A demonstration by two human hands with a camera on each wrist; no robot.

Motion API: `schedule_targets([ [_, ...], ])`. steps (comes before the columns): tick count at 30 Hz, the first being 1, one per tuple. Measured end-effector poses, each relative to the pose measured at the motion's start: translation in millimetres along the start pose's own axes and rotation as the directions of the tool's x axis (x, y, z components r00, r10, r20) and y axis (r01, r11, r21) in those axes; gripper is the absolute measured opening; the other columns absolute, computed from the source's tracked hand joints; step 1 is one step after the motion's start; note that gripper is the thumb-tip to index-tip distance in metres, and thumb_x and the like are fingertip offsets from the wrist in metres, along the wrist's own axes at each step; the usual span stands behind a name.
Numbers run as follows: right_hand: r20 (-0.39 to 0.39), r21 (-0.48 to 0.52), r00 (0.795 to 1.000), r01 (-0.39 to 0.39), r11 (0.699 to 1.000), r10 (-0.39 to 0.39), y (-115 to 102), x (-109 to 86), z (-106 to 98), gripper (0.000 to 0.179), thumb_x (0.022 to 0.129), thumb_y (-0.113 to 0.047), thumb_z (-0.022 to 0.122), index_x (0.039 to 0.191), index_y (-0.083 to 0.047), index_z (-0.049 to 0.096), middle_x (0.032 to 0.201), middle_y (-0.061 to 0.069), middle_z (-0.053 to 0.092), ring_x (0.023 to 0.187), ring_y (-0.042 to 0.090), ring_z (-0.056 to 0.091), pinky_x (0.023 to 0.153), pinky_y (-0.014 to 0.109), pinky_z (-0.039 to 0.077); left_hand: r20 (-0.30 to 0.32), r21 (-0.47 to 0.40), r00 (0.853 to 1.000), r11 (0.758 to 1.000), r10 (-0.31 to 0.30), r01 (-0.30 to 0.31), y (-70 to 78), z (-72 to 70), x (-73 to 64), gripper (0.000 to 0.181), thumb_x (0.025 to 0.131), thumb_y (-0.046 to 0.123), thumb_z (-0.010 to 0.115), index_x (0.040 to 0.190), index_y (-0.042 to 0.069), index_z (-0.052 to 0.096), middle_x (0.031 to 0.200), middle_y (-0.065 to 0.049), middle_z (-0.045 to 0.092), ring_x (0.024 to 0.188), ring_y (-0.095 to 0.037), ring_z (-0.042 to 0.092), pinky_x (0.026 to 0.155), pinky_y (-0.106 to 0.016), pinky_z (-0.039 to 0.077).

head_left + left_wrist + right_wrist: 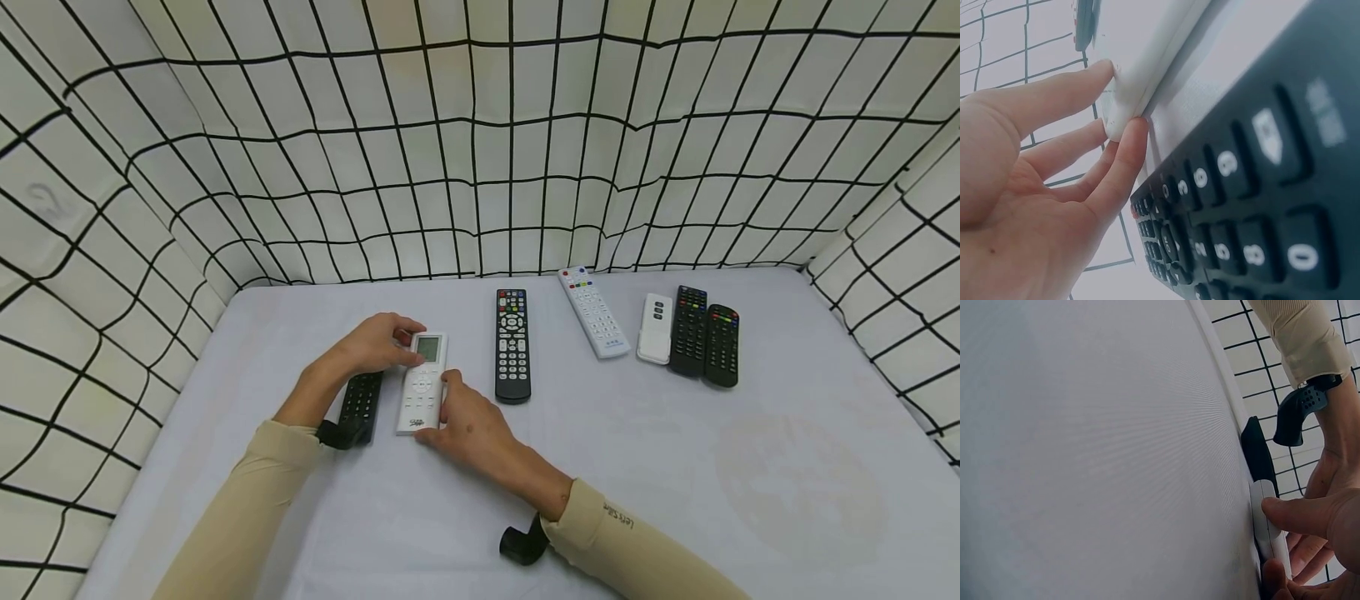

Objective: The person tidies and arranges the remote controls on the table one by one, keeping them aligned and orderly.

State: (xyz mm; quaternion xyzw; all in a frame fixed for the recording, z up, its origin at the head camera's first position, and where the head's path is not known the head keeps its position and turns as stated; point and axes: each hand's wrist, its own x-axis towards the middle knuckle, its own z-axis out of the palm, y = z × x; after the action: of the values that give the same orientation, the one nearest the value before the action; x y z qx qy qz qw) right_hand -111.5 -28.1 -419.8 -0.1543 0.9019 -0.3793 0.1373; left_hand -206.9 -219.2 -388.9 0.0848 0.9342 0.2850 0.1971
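Note:
A white air-conditioner remote with a small grey screen lies on the white table, its screen end away from me. My left hand pinches the screen end, thumb on the face and fingers at the far edge. At the near end, my right hand holds the same remote, the thumb at its bottom edge and a finger along its right side. Beneath my left wrist lies a black remote, partly covered by the wrist camera; its number keys fill much of the left wrist view.
To the right lie a long black remote, a slanted white remote, a small white remote and two black remotes side by side, one longer and one shorter. Black netting over white walls bounds the table.

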Motion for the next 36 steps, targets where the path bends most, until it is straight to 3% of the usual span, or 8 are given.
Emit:
schedule_targets([
  [12, 0.021, -0.021, 1.000, -0.001, 1.000, 0.001, 1, -0.2, -3, 0.087, 0.085, -0.030, 0.088, 0.151, 0.000, 0.039, 0.089, 0.000, 0.074, 0.069, 0.004, 0.058, 0.060, 0.020, 0.046, -0.005, -0.004, 1.000, 1.000, -0.001, 0.001, 2.1, -0.2, -0.1, 0.060, 0.094, 0.017, 0.076, 0.148, -0.001, 0.055, 0.140, -0.028, 0.060, 0.124, -0.038, 0.058, 0.100, -0.046, 0.052],
  [20, 0.023, 0.031, 1.000, -0.007, 0.999, 0.006, 1, -0.6, -7, 0.083, 0.088, -0.027, 0.086, 0.151, -0.001, 0.040, 0.094, 0.000, 0.071, 0.073, 0.007, 0.058, 0.064, 0.021, 0.047, -0.004, -0.003, 1.000, 1.000, -0.001, 0.001, 5.5, -1.9, -1.3, 0.063, 0.093, 0.016, 0.076, 0.148, -0.002, 0.054, 0.140, -0.028, 0.060, 0.125, -0.038, 0.058, 0.100, -0.047, 0.052],
  [25, -0.019, 0.067, 1.000, -0.008, 0.998, 0.009, 2, -1.2, -18, 0.073, 0.092, -0.027, 0.081, 0.150, -0.004, 0.044, 0.094, 0.001, 0.066, 0.073, 0.011, 0.056, 0.066, 0.022, 0.047, -0.069, 0.017, 0.997, 1.000, 0.015, -0.014, 10.4, -2.5, 0.0, 0.058, 0.094, 0.019, 0.075, 0.146, 0.000, 0.057, 0.143, -0.025, 0.060, 0.132, -0.040, 0.057, 0.107, -0.053, 0.051],
  [31, -0.075, 0.105, 0.997, -0.007, 0.994, 0.015, 7, -4.0, -32, 0.063, 0.095, -0.025, 0.078, 0.147, -0.007, 0.048, 0.097, 0.001, 0.065, 0.075, 0.012, 0.058, 0.066, 0.022, 0.049, -0.178, -0.006, 0.982, 0.997, 0.071, -0.073, 22.3, -0.8, 4.6, 0.049, 0.097, 0.019, 0.070, 0.142, 0.002, 0.060, 0.145, -0.022, 0.058, 0.134, -0.040, 0.056, 0.109, -0.056, 0.049],
  [36, -0.132, 0.103, 0.991, 0.013, 0.995, 0.001, 14, -7.2, -43, 0.060, 0.095, -0.024, 0.078, 0.145, -0.007, 0.052, 0.098, 0.002, 0.065, 0.078, 0.013, 0.058, 0.067, 0.023, 0.050, -0.214, -0.031, 0.971, 0.993, 0.102, -0.111, 35.6, 3.0, 9.1, 0.047, 0.098, 0.018, 0.069, 0.141, 0.002, 0.061, 0.144, -0.019, 0.059, 0.134, -0.037, 0.057, 0.109, -0.055, 0.049],
])
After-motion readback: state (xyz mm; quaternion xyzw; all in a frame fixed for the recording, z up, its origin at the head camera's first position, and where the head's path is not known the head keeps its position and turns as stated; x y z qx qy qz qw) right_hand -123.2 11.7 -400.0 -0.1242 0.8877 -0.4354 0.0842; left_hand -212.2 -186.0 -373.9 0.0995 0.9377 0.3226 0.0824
